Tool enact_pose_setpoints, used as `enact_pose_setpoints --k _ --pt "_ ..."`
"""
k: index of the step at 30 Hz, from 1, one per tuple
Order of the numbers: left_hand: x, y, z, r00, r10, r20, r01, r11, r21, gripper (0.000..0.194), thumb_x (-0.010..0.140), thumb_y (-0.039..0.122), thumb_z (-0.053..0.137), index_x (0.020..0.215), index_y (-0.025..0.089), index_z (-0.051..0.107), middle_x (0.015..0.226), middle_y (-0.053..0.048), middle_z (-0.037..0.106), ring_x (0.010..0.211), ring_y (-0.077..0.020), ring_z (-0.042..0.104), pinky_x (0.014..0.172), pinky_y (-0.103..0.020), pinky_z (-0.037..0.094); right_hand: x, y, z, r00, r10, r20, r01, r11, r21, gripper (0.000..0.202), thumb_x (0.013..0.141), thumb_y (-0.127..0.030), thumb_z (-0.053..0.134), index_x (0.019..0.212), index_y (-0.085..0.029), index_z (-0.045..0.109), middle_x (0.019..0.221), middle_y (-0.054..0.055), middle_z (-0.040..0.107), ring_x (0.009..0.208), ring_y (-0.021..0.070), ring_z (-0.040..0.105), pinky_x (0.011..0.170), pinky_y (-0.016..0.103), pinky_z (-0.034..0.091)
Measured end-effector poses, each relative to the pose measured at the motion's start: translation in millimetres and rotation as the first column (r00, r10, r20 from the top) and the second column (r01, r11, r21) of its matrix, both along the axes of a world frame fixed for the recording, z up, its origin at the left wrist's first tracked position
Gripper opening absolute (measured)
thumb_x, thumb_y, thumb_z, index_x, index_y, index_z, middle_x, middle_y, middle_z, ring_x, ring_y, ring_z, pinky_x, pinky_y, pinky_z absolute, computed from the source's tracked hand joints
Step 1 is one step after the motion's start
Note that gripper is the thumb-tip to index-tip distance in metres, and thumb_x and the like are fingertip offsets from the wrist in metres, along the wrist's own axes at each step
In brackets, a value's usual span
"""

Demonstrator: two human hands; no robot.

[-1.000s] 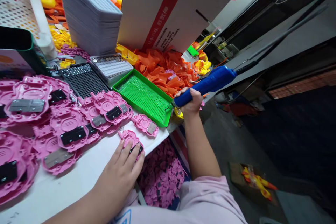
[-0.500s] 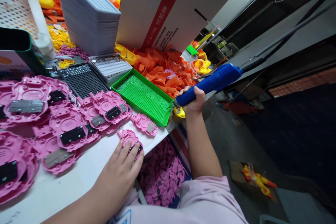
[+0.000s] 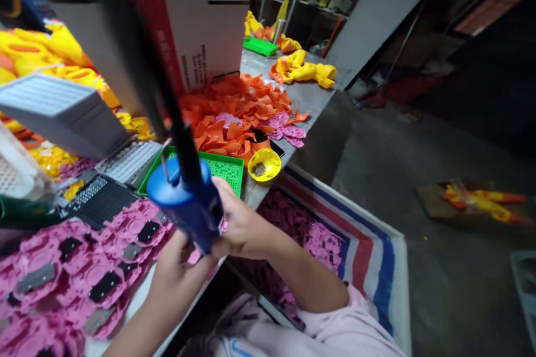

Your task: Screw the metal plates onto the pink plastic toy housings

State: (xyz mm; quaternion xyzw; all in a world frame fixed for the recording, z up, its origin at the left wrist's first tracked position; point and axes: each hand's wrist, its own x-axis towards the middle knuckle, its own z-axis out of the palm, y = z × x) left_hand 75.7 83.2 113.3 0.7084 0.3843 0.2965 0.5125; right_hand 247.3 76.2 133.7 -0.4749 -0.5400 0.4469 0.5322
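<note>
Upright over the table's near edge is a blue electric screwdriver [image 3: 188, 203], its black cable rising from the top. My right hand [image 3: 240, 226] is wrapped round it from the right. My left hand [image 3: 180, 268] is beside its lower end, fingers bent and mostly hidden behind the tool; what they hold cannot be made out. A bit of a pink plastic part [image 3: 195, 256] shows between the hands. The tool's tip is hidden. Behind it lies a green tray [image 3: 226, 164] of small screws, partly covered. Pink parts with black and grey plates [image 3: 104, 285] are spread at the left.
A yellow bowl [image 3: 264, 166] with small metal pieces sits right of the tray. Orange pieces [image 3: 226, 106] are heaped behind, before a large carton [image 3: 218, 28]. A black grid tray [image 3: 100, 201] is at the left. Below the edge, a striped sack [image 3: 368, 251] holds pink parts.
The view has swung to the right. My right hand has brought the screwdriver from the green tray to my left hand and turned it upright. My left hand no longer lies flat on the pink part.
</note>
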Motion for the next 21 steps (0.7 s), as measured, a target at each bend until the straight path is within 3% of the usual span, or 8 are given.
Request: enact_pose_setpoints --k 2,3,4,5,9,12,15,21 --pt "-5.3 -0.7 1.3 0.999 0.035 0.008 -0.035 0.997 -0.073 0.037 0.075 0.043 0.075 0.101 0.017 0.067 0.095 -0.006 0.075 0.085 -0.0242 0.073 0.079 -0.033 0.061 19.9 2.2 -22.8 0.942 -0.333 -0.029 0.331 0.941 -0.067 0.079 0.063 -0.083 0.056 0.111 -0.021 0.061 0.107 0.010 0.063 0.092 0.0200 0.062 0.078 0.034 0.052" --pt "-9.2 -1.9 2.2 0.998 0.065 -0.002 -0.065 0.992 -0.112 0.038 0.073 0.045 0.077 0.097 0.017 0.069 0.094 -0.006 0.075 0.087 -0.0249 0.073 0.083 -0.035 0.060 29.6 4.5 -34.1 0.859 -0.510 0.034 0.508 0.845 -0.164 0.073 0.067 -0.083 0.050 0.101 -0.019 0.061 0.091 0.007 0.065 0.081 0.0180 0.062 0.073 0.032 0.051" --pt "-13.1 -3.0 3.6 0.996 0.090 -0.008 -0.090 0.986 -0.139 0.038 0.071 0.046 0.079 0.092 0.017 0.070 0.092 -0.007 0.075 0.087 -0.0254 0.073 0.084 -0.035 0.060 37.7 7.4 -44.1 0.804 -0.570 0.171 0.595 0.757 -0.271 0.065 0.072 -0.079 0.049 0.092 -0.018 0.061 0.081 0.005 0.064 0.074 0.0165 0.061 0.070 0.031 0.050" --pt "-16.8 -3.7 5.8 0.994 0.107 -0.013 -0.108 0.982 -0.156 0.037 0.070 0.047 0.080 0.088 0.017 0.071 0.090 -0.007 0.076 0.085 -0.0257 0.073 0.082 -0.035 0.060 43.3 10.8 -51.9 0.778 -0.591 0.213 0.627 0.716 -0.307 0.056 0.073 -0.072 0.056 0.087 -0.018 0.061 0.074 0.003 0.063 0.068 0.0161 0.059 0.067 0.031 0.048" --pt "-26.9 2.7 17.7 0.997 0.069 0.029 -0.064 0.987 -0.144 0.031 0.066 0.044 0.082 0.075 0.017 0.070 0.076 -0.006 0.075 0.069 -0.0242 0.073 0.068 -0.032 0.062 42.9 25.8 -61.9 0.739 -0.589 0.326 0.673 0.647 -0.359 0.025 0.064 -0.037 0.077 0.065 -0.020 0.058 0.056 -0.001 0.056 0.061 0.0154 0.054 0.062 0.028 0.039" --pt "-37.0 12.9 20.8 0.999 0.030 0.035 -0.025 0.992 -0.128 0.027 0.070 0.041 0.080 0.078 0.018 0.069 0.078 -0.005 0.075 0.070 -0.0230 0.072 0.066 -0.030 0.062 35.8 32.0 -61.2 0.739 -0.592 0.321 0.673 0.628 -0.392 0.034 0.060 -0.021 0.074 0.043 -0.021 0.045 0.042 -0.004 0.041 0.055 0.0132 0.046 0.059 0.027 0.033" --pt "-51.9 19.2 15.6 0.999 0.043 -0.013 -0.044 0.989 -0.143 0.030 0.071 0.042 0.079 0.086 0.018 0.069 0.090 -0.007 0.076 0.083 -0.0262 0.073 0.074 -0.033 0.062 35.0 32.5 -66.1 0.760 -0.614 0.211 0.635 0.635 -0.440 0.036 0.057 -0.017 0.071 0.037 -0.020 0.042 0.035 -0.008 0.030 0.048 0.0100 0.038 0.055 0.026 0.031" --pt "-73.0 13.3 7.5 0.996 0.072 -0.045 -0.080 0.976 -0.203 0.040 0.070 0.047 0.079 0.094 0.017 0.070 0.098 -0.009 0.075 0.096 -0.0289 0.071 0.083 -0.036 0.059 30.8 37.3 -76.1 0.698 -0.690 -0.193 0.531 0.679 -0.507 0.017 0.056 -0.026 0.072 0.055 -0.017 0.057 0.049 -0.003 0.059 0.053 0.0128 0.057 0.061 0.027 0.048"
